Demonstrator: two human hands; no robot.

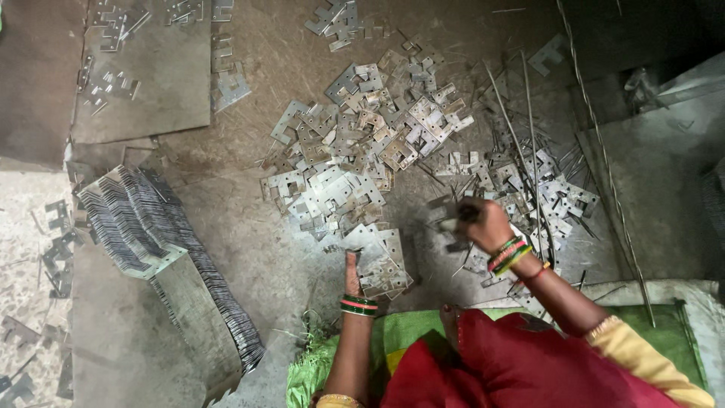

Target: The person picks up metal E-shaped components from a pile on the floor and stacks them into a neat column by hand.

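Observation:
My left hand (352, 270), with green and red bangles on the wrist, grips the left edge of a small stack of square metal plates (381, 261) lying on the floor. My right hand (483, 223), also with bangles, is closed around a small pale metal piece (450, 224). It hovers over scattered notched metal plates (521, 189) and thin metal rods (529, 143). A big loose heap of the same notched plates (362, 143) lies just beyond both hands.
A long fanned row of stacked plates (151, 234) curves along the left. Flat sheets (151, 83) with a few plates on them lie at the back left. A twisted wire (604, 159) runs down the right. A green mat (408, 332) lies under my red-clothed lap.

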